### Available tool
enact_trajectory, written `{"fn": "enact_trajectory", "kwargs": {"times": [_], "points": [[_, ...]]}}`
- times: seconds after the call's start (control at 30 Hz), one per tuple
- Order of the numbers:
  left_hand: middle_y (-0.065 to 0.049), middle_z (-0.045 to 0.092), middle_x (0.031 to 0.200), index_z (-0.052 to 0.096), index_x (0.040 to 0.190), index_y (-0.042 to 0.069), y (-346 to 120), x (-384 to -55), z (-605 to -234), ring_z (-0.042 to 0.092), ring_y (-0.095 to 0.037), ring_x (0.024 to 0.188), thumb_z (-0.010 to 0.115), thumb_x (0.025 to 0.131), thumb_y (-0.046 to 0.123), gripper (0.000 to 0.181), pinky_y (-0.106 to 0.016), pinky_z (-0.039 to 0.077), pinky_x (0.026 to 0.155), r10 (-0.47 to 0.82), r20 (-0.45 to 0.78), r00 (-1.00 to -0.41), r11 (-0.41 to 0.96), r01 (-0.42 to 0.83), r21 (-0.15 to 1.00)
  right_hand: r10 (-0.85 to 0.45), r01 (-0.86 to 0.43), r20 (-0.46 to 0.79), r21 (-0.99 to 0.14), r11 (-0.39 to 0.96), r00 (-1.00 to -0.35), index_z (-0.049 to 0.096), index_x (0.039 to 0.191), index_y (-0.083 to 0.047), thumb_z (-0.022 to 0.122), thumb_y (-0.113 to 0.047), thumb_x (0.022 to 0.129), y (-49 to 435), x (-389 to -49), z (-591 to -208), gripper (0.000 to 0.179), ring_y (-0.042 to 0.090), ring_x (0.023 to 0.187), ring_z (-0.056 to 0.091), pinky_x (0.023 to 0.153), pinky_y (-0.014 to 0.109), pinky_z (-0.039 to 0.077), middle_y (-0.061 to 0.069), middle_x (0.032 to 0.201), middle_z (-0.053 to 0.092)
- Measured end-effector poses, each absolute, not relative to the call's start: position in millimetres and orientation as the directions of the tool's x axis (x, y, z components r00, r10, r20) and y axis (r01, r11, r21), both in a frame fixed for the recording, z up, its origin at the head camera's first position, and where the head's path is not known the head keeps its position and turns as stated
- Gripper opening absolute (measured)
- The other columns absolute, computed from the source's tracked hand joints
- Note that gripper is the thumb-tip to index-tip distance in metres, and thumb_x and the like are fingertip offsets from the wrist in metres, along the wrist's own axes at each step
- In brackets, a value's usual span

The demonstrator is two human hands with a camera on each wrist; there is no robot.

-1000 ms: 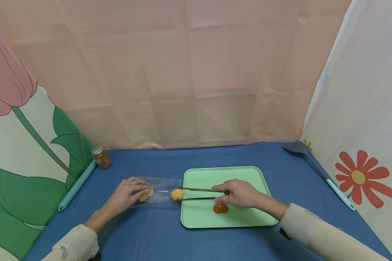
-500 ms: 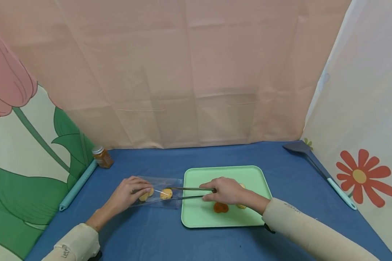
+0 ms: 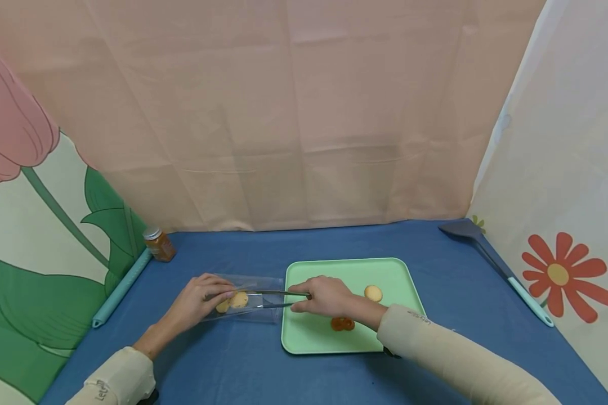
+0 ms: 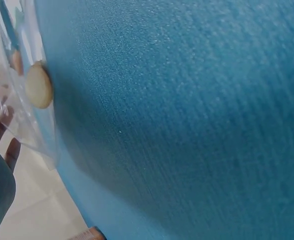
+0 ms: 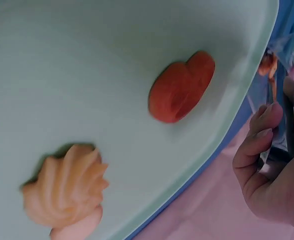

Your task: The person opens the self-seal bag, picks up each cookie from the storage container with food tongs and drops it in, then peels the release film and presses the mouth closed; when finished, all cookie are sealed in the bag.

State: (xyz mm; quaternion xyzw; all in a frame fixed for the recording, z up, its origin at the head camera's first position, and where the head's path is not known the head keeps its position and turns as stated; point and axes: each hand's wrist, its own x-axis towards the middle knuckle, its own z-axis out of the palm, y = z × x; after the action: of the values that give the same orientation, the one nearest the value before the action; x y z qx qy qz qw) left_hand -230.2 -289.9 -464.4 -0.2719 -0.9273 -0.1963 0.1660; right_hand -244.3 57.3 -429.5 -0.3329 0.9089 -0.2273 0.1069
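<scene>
Two round cookies (image 3: 239, 300) lie in the clear bag (image 3: 268, 314), which the left hand (image 3: 205, 296) pinches, and the fingers of the right hand (image 3: 326, 296) grasp tongs (image 3: 278, 292) reaching inside; left on the tray (image 3: 314, 270) are a red-orange cookie (image 5: 179, 89), a swirled cookie (image 5: 67, 185) and a pale round one (image 3: 373, 293). The right forearm hides part of the tray, and whether the tongs grip a cookie is hard to tell.

The head view is facing forward and down over the desk (image 3: 243, 365) — the left wrist's is looking at it closely, the right's closely onto the tray (image 5: 87, 90), which the head's is sharing.
</scene>
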Motion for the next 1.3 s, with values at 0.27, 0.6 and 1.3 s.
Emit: {"fn": "enact_trajectory", "kwargs": {"times": [0.27,0.6,1.3], "points": [[0.01,0.074,0.107,0.08,0.104,0.025,-291,-229,-464,0.063,-0.015,0.104,0.073,0.092,0.02,0.014,-0.047,0.048,0.087,0.433,0.423,-0.796,0.776,0.567,0.275,-0.611,-0.52,-0.043,-0.48,0.706,-0.79,0.063,0.138,-0.032,0.066,-0.046,0.095,43,-243,-431,0.045,0.003,0.052,0.048,0.044,0.025,0.03,-0.009,0.094,0.076],[0.01,0.075,0.108,0.08,0.106,0.024,-291,-231,-465,0.063,-0.014,0.104,0.073,0.091,0.02,0.016,-0.044,0.049,0.086,0.444,0.443,-0.779,0.768,0.586,0.26,-0.575,-0.475,-0.062,-0.496,0.727,-0.816,0.063,0.137,-0.03,0.067,-0.046,0.095,24,-243,-435,0.046,0.006,0.043,0.043,0.041,0.024,0.026,-0.011,0.065,0.066],[0.009,0.075,0.107,0.08,0.106,0.022,-293,-233,-461,0.062,-0.014,0.103,0.075,0.089,0.017,0.018,-0.043,0.049,0.084,0.462,0.468,-0.753,0.763,0.607,0.223,-0.534,-0.407,-0.095,-0.541,0.736,-0.84,0.063,0.138,-0.03,0.069,-0.047,0.092,46,-236,-416,0.049,0.007,0.047,0.046,0.044,0.026,0.027,-0.004,0.078,0.075]]}}
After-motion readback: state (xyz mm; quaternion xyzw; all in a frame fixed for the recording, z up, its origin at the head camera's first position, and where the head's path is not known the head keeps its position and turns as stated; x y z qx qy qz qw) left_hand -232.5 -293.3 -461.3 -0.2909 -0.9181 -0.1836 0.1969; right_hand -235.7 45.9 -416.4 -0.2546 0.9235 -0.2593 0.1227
